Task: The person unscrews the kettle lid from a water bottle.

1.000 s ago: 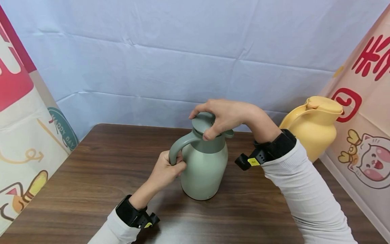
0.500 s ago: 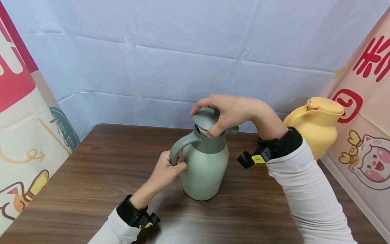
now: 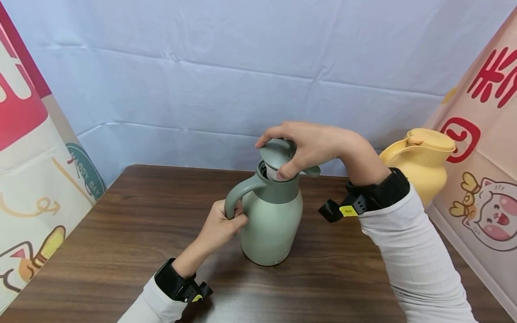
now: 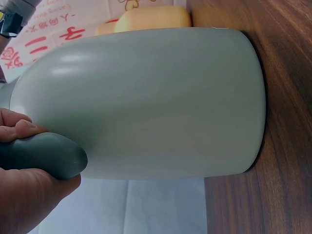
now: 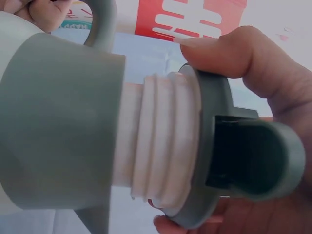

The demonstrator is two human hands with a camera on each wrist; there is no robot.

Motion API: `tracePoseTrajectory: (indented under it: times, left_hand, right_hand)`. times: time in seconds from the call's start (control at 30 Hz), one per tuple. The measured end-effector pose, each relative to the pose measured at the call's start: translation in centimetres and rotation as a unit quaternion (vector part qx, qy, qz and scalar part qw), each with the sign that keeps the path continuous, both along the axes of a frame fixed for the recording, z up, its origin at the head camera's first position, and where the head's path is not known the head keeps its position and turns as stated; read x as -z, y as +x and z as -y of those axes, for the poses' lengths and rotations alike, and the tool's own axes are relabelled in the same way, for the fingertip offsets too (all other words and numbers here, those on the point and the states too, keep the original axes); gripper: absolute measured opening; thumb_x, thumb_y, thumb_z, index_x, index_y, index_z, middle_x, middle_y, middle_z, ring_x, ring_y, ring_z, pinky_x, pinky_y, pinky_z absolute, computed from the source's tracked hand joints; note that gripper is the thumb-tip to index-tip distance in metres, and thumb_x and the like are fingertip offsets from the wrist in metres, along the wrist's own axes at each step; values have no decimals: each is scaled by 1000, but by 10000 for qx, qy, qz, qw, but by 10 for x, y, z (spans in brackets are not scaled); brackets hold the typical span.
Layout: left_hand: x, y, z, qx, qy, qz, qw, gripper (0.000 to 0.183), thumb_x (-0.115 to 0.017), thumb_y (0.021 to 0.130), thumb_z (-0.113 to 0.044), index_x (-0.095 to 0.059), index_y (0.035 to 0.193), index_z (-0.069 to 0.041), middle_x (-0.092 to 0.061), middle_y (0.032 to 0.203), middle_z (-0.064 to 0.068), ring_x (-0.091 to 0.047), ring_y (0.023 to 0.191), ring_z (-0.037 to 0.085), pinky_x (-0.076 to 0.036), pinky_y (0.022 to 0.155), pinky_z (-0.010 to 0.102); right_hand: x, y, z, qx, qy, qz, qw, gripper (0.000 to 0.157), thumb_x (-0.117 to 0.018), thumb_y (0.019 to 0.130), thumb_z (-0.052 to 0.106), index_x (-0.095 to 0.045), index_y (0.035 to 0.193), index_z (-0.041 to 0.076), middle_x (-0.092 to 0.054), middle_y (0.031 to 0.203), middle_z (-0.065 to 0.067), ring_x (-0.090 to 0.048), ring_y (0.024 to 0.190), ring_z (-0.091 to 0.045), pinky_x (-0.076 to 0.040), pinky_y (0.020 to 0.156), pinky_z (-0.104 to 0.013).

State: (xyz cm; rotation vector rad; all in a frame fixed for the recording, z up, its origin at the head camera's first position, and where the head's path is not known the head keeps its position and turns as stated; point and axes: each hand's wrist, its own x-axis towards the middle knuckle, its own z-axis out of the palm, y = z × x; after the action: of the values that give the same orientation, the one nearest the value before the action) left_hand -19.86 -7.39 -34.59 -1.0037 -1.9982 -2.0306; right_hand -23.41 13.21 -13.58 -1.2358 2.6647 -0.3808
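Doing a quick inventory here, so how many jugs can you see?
2: the green jug stands on the table, its handle in the left hand; the yellow jug is at the right, partly hidden by the right arm. The arm could hide another, though none shows.

Your left hand, cut off by left edge, grips dark green handle; rounded handle end pokes out between your fingers and thumb. Pale green jug fills middle, sideways in view, neck cut off at left, base at right meeting brown wood-grain tabletop. Beyond jug: part of rounded yellow thing, printed sheet with red writing. Top-left corner: small black device. Below jug in view: pale cloth, creased.
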Motion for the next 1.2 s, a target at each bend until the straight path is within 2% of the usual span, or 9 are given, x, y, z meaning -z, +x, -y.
tracePoseTrajectory:
  times: [0.13,0.3,0.5,0.77,0.97,1.2]
  left_hand:
    - [-1,0,0,-6,3,40,10000,39,-47,80,15,-23,60,-8,-17,52,0,-20,46,16,-23,46,30]
    - [-3,2,-1,5,40,52,10000,38,-47,79,16,-24,60,-8,-21,50,2,-21,46,16,-23,47,30]
    - [-4,3,-1,-26,-26,145,9999,39,-46,79,19,-26,59,-8,-25,49,-2,-24,45,15,-24,47,29]
    - [-4,2,1,-30,-10,231,9997,39,-45,78,18,-24,59,-9,-21,50,2,-20,47,15,-22,48,29]
    - [-2,2,1,-38,43,113,9999,38,-47,79,16,-26,60,-10,-22,50,2,-21,47,16,-24,47,29]
    - [-1,2,1,-38,76,132,9999,38,-47,80,16,-27,59,-9,-24,48,1,-22,45,16,-24,46,29]
  right_hand:
    - [-3,5,-6,125,-58,-9,9999,55,-74,76,26,-54,127,20,-50,114,-3,-45,95,-21,-41,74,-37]
    - [-8,12,-13,367,-54,-233,9990,56,-74,76,29,-53,127,23,-49,114,-4,-44,96,-20,-39,76,-38]
    - [-15,17,-23,400,-99,-332,9986,59,-75,76,25,-50,129,24,-48,118,-2,-45,98,-19,-38,81,-38]
    - [-17,25,-36,724,233,-412,9963,58,-76,75,31,-52,127,32,-48,99,-6,-44,86,-20,-39,69,-36]
    - [-13,27,-45,741,184,-397,9963,56,-77,74,31,-53,124,27,-49,99,-5,-45,88,-21,-39,71,-36]
    - [-9,30,-61,744,250,-328,9964,61,-80,70,36,-51,122,19,-50,97,-2,-46,84,-20,-40,68,-36]
